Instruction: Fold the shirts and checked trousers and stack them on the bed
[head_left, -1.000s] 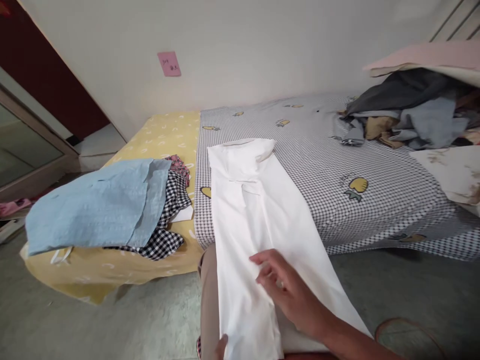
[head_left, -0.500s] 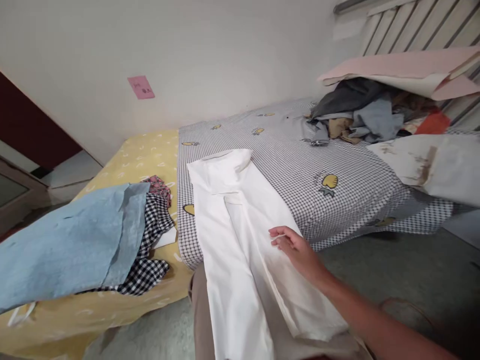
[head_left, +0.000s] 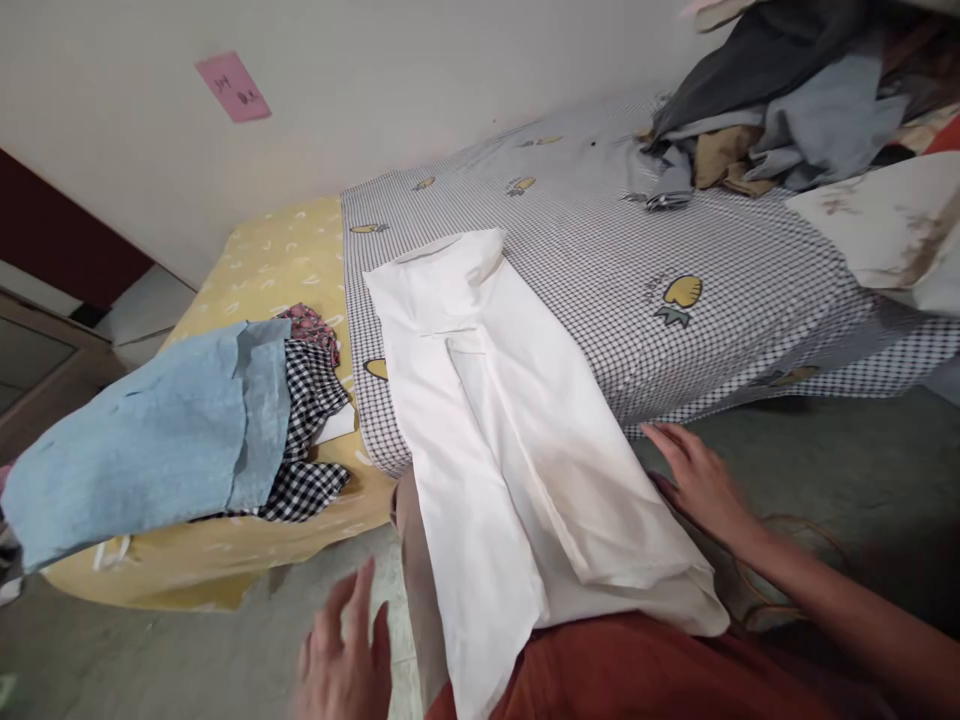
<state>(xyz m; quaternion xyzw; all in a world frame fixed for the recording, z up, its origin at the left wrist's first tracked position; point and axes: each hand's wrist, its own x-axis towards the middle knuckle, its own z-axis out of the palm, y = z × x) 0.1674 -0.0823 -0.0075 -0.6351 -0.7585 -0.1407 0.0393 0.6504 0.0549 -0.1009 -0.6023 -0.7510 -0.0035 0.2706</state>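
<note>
A folded white garment (head_left: pixel 517 440) lies lengthwise from the checked bed sheet (head_left: pixel 675 250) down over the person's lap, near the middle. The right hand (head_left: pixel 697 480) rests spread and empty at its right edge, and the left hand (head_left: pixel 341 655) hovers open, holding nothing, near left. To fold neatly, each grip should take a near corner and keep the edges aligned.

Illegible marks on pink note (head_left: pixel 233 87)

Bare checked sheet (head_left: pixel 600 270) lies open right of the white garment (head_left: pixel 510 430); the clothes heap (head_left: pixel 780 110) blocks the far corner.
</note>
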